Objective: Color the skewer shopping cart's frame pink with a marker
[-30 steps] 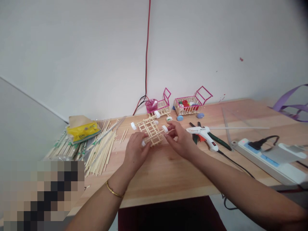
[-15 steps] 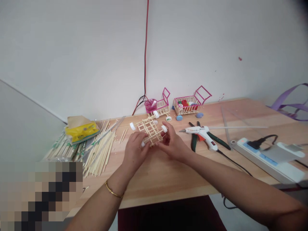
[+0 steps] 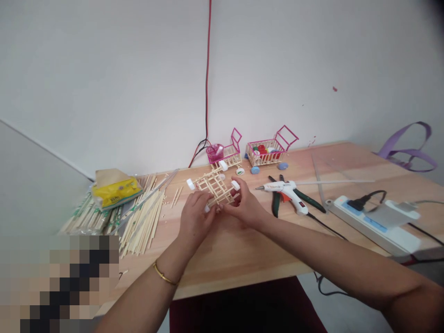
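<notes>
Between my two hands is a small cart frame [image 3: 215, 186] made of thin wooden sticks, with white bottle-cap wheels at its corners. The wheels face up and outward, and the frame is tilted. My left hand [image 3: 196, 216] is closed on its near left corner, by one white wheel. Fingers and thumb of my right hand [image 3: 247, 206] grip the near right side, just below another white wheel [image 3: 235, 185]. My fingers hide part of the frame's near edge.
Behind stand two stick carts with pink rims, one holding a pink cup [image 3: 215, 153], the other [image 3: 266, 152] colourful caps. On the right lie a glue gun [image 3: 287, 193], green-handled pliers [image 3: 275, 203] and a power strip [image 3: 376, 226]. Loose sticks [image 3: 147, 222] and a yellow tissue pack [image 3: 116, 190] lie left.
My view has shifted slightly, so the things on the right appear further left. Both hands keep hold of the cart frame, and my right fingers have moved slightly along its near edge.
</notes>
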Demonstrator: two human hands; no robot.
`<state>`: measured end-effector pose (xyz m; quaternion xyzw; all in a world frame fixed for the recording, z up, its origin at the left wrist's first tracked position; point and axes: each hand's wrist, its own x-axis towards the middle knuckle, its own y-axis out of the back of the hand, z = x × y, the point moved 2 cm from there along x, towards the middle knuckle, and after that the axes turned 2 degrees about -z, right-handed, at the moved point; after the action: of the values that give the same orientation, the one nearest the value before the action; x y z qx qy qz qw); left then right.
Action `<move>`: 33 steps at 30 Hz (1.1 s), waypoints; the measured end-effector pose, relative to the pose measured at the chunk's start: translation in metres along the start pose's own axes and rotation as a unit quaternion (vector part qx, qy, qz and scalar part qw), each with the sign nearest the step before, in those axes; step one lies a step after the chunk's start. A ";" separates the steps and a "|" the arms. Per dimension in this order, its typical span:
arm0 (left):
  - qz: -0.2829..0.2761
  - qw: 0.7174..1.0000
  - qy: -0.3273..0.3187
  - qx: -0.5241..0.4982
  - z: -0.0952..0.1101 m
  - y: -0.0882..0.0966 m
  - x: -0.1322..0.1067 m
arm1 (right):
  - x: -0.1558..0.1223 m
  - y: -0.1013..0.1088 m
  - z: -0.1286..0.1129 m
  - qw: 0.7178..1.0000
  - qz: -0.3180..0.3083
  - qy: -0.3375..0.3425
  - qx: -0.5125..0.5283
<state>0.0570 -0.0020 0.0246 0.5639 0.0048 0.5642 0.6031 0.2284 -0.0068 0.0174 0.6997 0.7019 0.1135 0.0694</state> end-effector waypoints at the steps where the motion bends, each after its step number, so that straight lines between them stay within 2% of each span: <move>1: 0.002 1.000 -0.003 0.000 0.000 0.000 0.000 | 0.000 -0.001 -0.001 1.000 0.000 -0.003 0.002; 7: 0.014 1.000 -0.012 0.005 -0.003 -0.001 -0.002 | 0.004 -0.008 -0.001 1.000 0.011 0.002 0.004; 14: 0.011 1.000 -0.019 0.018 -0.004 -0.002 -0.004 | 0.007 -0.013 0.005 0.998 0.054 -0.002 -0.031; 23: -0.003 1.000 0.001 0.005 -0.002 -0.001 -0.002 | 0.009 -0.007 0.010 1.000 0.023 0.013 -0.015; 29: -0.005 1.000 0.030 0.005 -0.003 -0.001 -0.003 | 0.009 -0.004 0.010 1.000 -0.007 0.000 -0.002; 33: -0.009 1.000 0.021 0.009 -0.002 -0.001 -0.003 | 0.008 -0.004 0.009 1.000 -0.008 0.001 -0.001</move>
<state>0.0550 -0.0028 0.0213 0.5572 0.0275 0.5705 0.6028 0.2272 0.0019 0.0084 0.6941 0.7073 0.1141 0.0704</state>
